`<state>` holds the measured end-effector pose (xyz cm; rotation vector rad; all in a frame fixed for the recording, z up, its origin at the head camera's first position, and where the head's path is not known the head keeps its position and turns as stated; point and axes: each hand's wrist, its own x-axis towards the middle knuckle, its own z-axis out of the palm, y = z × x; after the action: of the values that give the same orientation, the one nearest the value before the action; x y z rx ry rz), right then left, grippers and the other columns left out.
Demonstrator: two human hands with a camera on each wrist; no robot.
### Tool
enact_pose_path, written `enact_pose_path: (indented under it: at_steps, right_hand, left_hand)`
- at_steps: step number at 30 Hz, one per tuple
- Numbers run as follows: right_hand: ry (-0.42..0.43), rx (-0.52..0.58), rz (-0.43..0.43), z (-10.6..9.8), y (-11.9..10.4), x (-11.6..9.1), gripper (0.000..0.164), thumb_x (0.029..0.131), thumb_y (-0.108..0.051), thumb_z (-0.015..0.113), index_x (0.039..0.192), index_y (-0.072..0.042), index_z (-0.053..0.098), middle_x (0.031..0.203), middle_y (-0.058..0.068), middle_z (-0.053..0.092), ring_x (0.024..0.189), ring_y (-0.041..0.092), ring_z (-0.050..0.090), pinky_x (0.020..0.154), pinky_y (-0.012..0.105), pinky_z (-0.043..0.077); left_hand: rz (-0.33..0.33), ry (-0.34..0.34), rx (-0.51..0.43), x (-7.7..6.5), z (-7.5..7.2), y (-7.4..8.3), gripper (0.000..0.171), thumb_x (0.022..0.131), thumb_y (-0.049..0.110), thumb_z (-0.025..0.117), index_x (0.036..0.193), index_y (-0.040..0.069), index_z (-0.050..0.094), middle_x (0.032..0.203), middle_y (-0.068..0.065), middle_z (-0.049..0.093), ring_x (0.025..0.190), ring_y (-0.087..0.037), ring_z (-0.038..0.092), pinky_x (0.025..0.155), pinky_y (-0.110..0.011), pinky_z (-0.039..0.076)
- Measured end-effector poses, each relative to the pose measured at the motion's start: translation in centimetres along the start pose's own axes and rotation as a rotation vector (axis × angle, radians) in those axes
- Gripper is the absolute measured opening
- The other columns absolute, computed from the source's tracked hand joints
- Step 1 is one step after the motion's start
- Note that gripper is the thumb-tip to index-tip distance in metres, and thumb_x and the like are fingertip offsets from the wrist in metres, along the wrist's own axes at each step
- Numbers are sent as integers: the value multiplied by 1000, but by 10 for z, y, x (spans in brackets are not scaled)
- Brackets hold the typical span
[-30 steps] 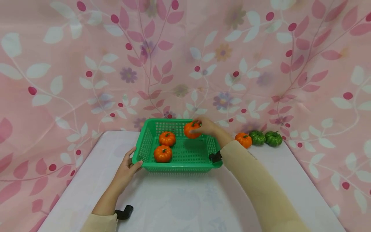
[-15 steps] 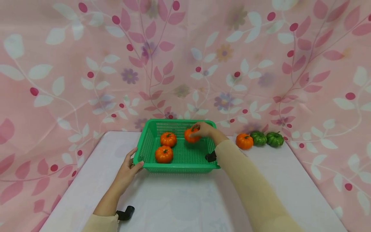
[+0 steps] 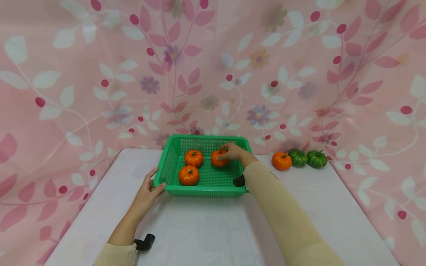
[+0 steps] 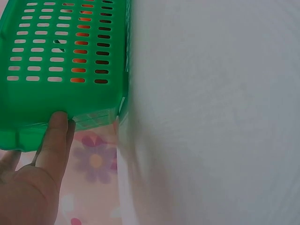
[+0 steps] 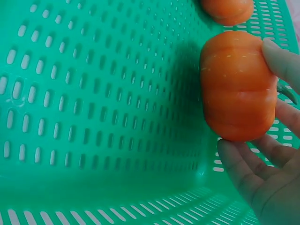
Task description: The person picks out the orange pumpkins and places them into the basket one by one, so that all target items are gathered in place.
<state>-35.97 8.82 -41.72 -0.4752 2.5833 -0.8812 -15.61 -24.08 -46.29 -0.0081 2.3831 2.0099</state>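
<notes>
My right hand (image 3: 235, 152) grips a small orange pumpkin (image 3: 217, 159) inside the green plastic basket (image 3: 199, 188), toward its back right. In the right wrist view, thumb and fingers span that pumpkin (image 5: 238, 89) near its green stem, low in the basket; whether it touches the floor I cannot tell. At the basket's front left corner, my left hand (image 3: 146, 195) holds the rim, thumb on top. The left wrist view shows its fingers (image 4: 55, 140) against the basket's outer wall (image 4: 61, 98). Two more orange pumpkins, one behind (image 3: 194, 159) and one in front (image 3: 189, 176), sit in the basket's left half.
On the white-covered table (image 3: 206, 229), right of the basket, an orange pumpkin (image 3: 281, 161) stands in a row with two green ones, a nearer (image 3: 297, 158) and a farther right (image 3: 317, 159). A pink floral cloth (image 3: 213, 74) hangs directly behind the table.
My right hand has lowered the orange pumpkin from rim height at the back down into the basket, moving slightly left. The left hand keeps its hold on the rim.
</notes>
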Motion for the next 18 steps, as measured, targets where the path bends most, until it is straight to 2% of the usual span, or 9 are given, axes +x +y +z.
enact_pose_path:
  at_steps: [11, 18]
  right_hand:
    - [-28, -16, -19, 5, 3, 3, 63, 90, -31, 76, 143, -7, 52, 147, 21, 46, 133, 37, 45, 106, 47, 45]
    - [-36, 26, -2, 4, 0, -4, 62, 91, -26, 75, 145, -7, 50, 149, 20, 43, 135, 37, 43, 107, 48, 43]
  left_hand:
    - [0, 2, 7, 0, 0, 0, 74, 104, 20, 57, 162, 24, 11, 146, -27, 41, 128, -34, 51, 103, -35, 49]
    - [7, -2, 1, 1, -1, -1, 74, 104, 20, 57, 162, 25, 11, 146, -27, 40, 130, -36, 50, 103, -35, 49]
